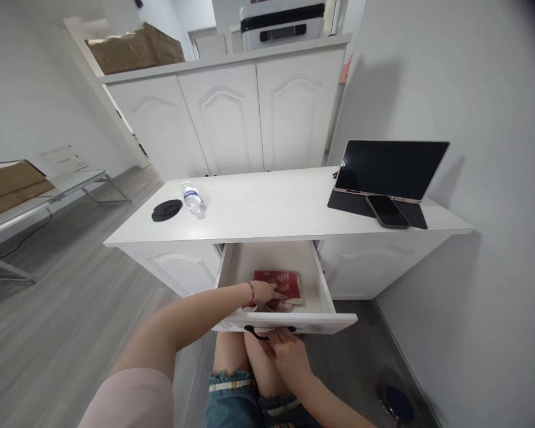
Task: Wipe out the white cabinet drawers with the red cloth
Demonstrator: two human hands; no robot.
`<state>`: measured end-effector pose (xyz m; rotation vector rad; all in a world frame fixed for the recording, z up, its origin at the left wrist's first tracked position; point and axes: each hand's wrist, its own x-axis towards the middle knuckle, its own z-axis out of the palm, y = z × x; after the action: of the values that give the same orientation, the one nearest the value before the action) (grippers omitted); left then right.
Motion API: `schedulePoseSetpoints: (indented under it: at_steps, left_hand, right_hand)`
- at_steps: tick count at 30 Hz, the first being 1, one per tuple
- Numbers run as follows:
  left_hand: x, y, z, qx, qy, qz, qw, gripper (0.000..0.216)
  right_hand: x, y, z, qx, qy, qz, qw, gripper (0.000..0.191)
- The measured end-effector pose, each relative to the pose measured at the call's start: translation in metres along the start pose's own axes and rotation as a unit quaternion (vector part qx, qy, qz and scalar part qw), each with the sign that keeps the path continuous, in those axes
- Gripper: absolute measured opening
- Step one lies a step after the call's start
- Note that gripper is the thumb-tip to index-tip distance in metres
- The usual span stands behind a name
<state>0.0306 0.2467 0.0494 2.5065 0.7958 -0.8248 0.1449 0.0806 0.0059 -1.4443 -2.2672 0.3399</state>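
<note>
A white drawer (320,279) stands pulled out from under the white desk top. Inside it, near the front, lies a flat red packet or folded paper (288,284) with pale printing; its exact kind I cannot tell. My left hand (263,292) reaches into the drawer, fingers stretched and apart, touching the red piece. Just below them lies a smaller red and whitish piece (280,305), partly hidden by the hand. My right hand (289,356) is at the drawer front, fingers curled over the black handle (255,333).
On the desk top (267,208) lie a clear bottle (192,199) and a black round object (166,210) at left. A tablet-like screen (390,169) and a phone (387,211) occupy the right. Behind stands a white cabinet (227,119). A wall (485,178) borders the right.
</note>
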Motion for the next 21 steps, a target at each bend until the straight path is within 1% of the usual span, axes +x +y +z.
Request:
schedulePoseSetpoints:
  at_steps: [5, 8, 11, 18, 21]
  left_hand:
    - [0.022, -0.009, -0.014, 0.022, -0.005, -0.009, 1.0, 0.094]
    - [0.027, -0.015, -0.024, 0.033, -0.006, -0.019, 0.999, 0.092]
    - [0.029, -0.02, -0.03, 0.029, -0.001, -0.043, 0.999, 0.09]
    - [0.041, -0.037, -0.025, 0.015, 0.048, -0.094, 0.994, 0.084]
    - [0.039, -0.045, -0.027, -0.045, 0.079, -0.093, 0.991, 0.085]
  right_hand:
    - [0.0, 0.0, 0.0, 0.002, -0.014, 0.009, 1.0, 0.008]
    - [0.0, 0.0, 0.0, 0.002, -0.012, 0.01, 1.0, 0.007]
    - [0.0, 0.0, 0.0, 0.006, -0.013, 0.01, 1.0, 0.007]
    - [0.001, -0.001, -0.001, -0.001, -0.019, 0.014, 1.0, 0.007]
    - [0.001, -0.001, -0.001, -0.005, -0.016, 0.015, 1.0, 0.007]
